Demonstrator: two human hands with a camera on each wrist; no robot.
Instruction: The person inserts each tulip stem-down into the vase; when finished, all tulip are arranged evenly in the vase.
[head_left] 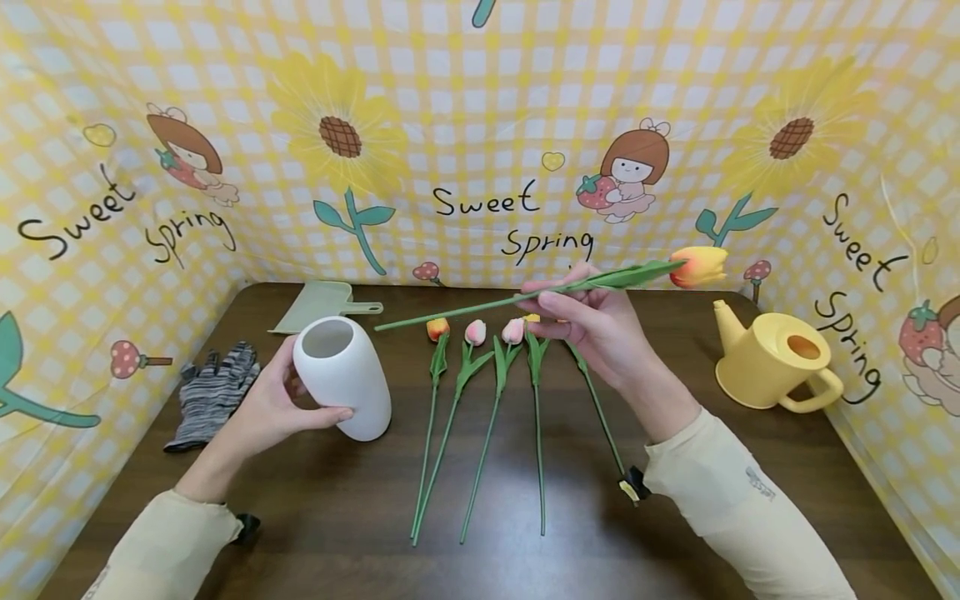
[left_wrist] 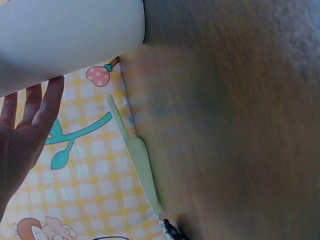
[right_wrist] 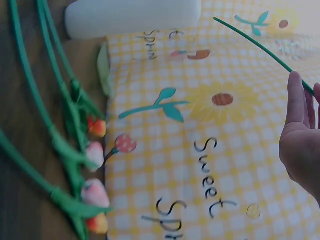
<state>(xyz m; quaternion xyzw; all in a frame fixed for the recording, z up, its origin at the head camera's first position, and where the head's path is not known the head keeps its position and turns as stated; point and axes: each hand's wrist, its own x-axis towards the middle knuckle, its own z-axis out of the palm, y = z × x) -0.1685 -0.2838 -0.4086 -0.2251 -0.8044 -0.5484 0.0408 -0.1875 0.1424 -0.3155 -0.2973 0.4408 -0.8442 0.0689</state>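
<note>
In the head view, a yellow watering can (head_left: 776,362) stands at right, a dustpan (head_left: 315,307) and striped glove (head_left: 213,392) at left, loose tulips (head_left: 513,332) between. The left hand (head_left: 288,404) grips a white vase (head_left: 348,387); the right hand (head_left: 596,321) pinches a yellow-orange tulip (head_left: 633,273) above the table (head_left: 585,550), partly hiding another. In the left wrist view, fingers touch the vase, cut off by the frame. In the right wrist view, the held bloom is out of frame.

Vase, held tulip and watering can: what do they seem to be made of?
Vase: probably matte white ceramic, from its smooth, softly shaded wall; plastic is possible. Held tulip: likely artificial, with a smooth, uniformly green plastic-looking stem; the petal material is unclear. Watering can: plastic or painted metal, suggested by its even yellow, smooth surface.
</note>
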